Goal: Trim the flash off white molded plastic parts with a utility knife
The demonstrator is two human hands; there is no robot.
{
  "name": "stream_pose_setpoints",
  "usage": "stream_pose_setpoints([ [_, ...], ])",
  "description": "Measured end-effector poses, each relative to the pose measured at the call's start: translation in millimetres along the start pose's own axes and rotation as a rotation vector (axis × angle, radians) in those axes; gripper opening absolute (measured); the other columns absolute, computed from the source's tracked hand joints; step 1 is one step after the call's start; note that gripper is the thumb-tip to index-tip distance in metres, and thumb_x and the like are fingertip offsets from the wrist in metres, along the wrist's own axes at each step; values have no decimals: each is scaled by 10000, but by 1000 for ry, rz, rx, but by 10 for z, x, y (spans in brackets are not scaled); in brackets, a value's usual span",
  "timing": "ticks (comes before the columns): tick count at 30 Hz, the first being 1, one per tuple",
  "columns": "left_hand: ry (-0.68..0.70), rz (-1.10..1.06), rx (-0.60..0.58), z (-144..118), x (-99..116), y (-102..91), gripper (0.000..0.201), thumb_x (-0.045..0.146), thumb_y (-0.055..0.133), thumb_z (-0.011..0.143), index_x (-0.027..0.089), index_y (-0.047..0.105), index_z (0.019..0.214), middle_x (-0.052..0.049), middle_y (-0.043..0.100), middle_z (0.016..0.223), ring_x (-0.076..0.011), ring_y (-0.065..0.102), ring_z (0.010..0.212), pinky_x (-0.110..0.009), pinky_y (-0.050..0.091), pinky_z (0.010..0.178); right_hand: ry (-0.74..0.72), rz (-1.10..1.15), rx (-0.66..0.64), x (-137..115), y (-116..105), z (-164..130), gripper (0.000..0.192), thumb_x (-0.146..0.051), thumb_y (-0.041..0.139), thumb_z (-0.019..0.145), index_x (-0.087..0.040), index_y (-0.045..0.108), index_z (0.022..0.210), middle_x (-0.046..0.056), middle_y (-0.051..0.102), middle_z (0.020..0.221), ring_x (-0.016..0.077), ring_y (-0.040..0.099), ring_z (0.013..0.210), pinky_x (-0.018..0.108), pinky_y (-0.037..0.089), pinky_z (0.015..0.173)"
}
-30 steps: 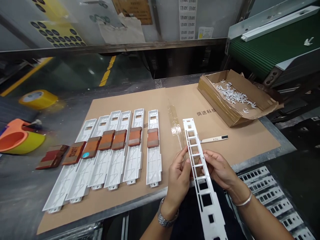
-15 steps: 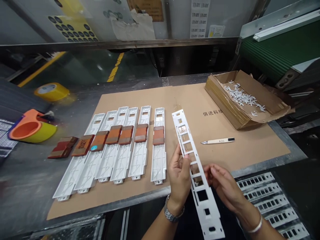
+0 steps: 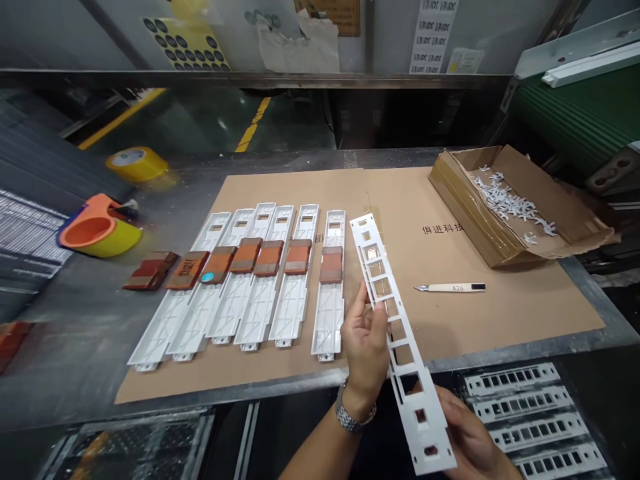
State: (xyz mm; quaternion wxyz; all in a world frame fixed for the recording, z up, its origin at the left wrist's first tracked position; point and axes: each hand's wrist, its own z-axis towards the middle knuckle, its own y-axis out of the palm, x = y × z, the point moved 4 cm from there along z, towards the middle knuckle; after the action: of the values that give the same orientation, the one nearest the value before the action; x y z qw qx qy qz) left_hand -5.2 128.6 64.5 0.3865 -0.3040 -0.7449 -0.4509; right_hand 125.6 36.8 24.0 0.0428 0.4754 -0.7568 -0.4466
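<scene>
- A grey metal workbench (image 3: pixel 80 333) carries a big sheet of brown cardboard (image 3: pixel 480 320) printed with a few characters.
- Off to the right, a green conveyor belt (image 3: pixel 575 113) slopes past an open cardboard box (image 3: pixel 465 200) holding white plastic scraps (image 3: pixel 505 200).
- Seven long white plastic trays (image 3: pixel 280 293) lie side by side on the cardboard, each with a brown block (image 3: pixel 298 257) across its upper part; more blocks sit just left of the row.
- A long white frame with square windows (image 3: pixel 395 333) is held tilted above the bench's near edge, just right of the last tray.
- The left hand (image 3: pixel 365 343) grips the frame's left edge near its middle, thumb on top.
- The right hand (image 3: pixel 467 437) cups the frame's near end from beneath, fingers curled under it.
- Two yellow tape rolls (image 3: pixel 136 163) sit at far left.
- A small craft knife (image 3: pixel 450 288) lies on the cardboard, apart from the frame.
</scene>
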Motion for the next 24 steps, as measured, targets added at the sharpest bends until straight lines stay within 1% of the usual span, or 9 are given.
stream_pose_setpoints([
  [3, 44, 41, 43, 4, 49, -18, 636, 377, 634, 831, 216, 387, 1395, -74, 690, 1075, -116, 639, 731, -187, 479, 553, -37, -90, -33, -46, 9, -25, 432, -508, 754, 683, -224, 710, 1006, 34, 696, 871, 137, 610, 780, 230, 467, 768],
  [6, 115, 129, 110, 2, 96, -47, 621, 387, 632, 826, 187, 422, 1376, -75, 699, 1009, -153, 647, 803, -225, 518, 644, -100, -270, -66, -115, 72, -62, 416, -499, 721, 721, -221, 679, 1028, 47, 665, 887, 147, 566, 759, 253, 447, 725],
  [10, 263, 298, 176, -35, 134, -75, 562, 387, 620, 826, 182, 487, 1332, -108, 655, 1092, -218, 617, 972, -310, 531, 794, -253, -629, 101, -242, 102, -106, 268, -458, 661, 796, -204, 641, 882, 14, 596, 763, 140, 519, 713, 245, 410, 667],
  [12, 330, 375, 170, -77, 141, -67, 526, 359, 594, 849, 204, 481, 1339, -112, 620, 1134, -217, 599, 991, -335, 515, 849, -258, -838, 155, -282, 100, -101, 272, -463, 593, 844, -191, 605, 841, 9, 572, 735, 140, 496, 684, 252, 399, 643],
  [14, 410, 443, 141, -134, 156, -43, 505, 302, 561, 876, 240, 447, 1364, -94, 588, 1119, -201, 579, 1000, -333, 489, 885, -239, -1040, 154, -312, 112, -72, 252, -437, 553, 854, -188, 575, 826, 11, 569, 725, 143, 480, 655, 258, 390, 610],
  [18, 613, 606, 82, -256, 212, 15, 592, 165, 523, 893, 341, 315, 1418, -30, 529, 985, -141, 540, 921, -275, 462, 828, -287, -1318, 199, -398, 204, -2, 52, -254, 544, 784, -211, 525, 804, -12, 573, 687, 144, 482, 618, 258, 365, 583],
  [20, 653, 645, 79, -271, 238, 19, 626, 139, 536, 881, 356, 299, 1419, -21, 537, 974, -131, 540, 898, -259, 464, 803, -302, -1298, 201, -425, 268, 14, 111, -167, 525, 735, -217, 537, 833, -13, 597, 709, 149, 510, 646, 258, 377, 611],
  [21, 643, 638, 95, -261, 251, 7, 616, 145, 548, 876, 353, 322, 1409, -25, 555, 1009, -133, 550, 910, -259, 471, 813, -288, -1223, 163, -425, 297, 15, 169, -143, 515, 718, -216, 553, 866, -6, 615, 739, 155, 532, 672, 259, 394, 634],
  [24, 528, 527, 166, -174, 299, -50, 534, 214, 588, 861, 324, 427, 1358, -51, 587, 1181, -156, 593, 977, -276, 511, 847, -169, -863, -5, -395, 345, -17, 277, -149, 521, 738, -203, 588, 1002, 28, 657, 847, 169, 587, 757, 281, 444, 721],
])
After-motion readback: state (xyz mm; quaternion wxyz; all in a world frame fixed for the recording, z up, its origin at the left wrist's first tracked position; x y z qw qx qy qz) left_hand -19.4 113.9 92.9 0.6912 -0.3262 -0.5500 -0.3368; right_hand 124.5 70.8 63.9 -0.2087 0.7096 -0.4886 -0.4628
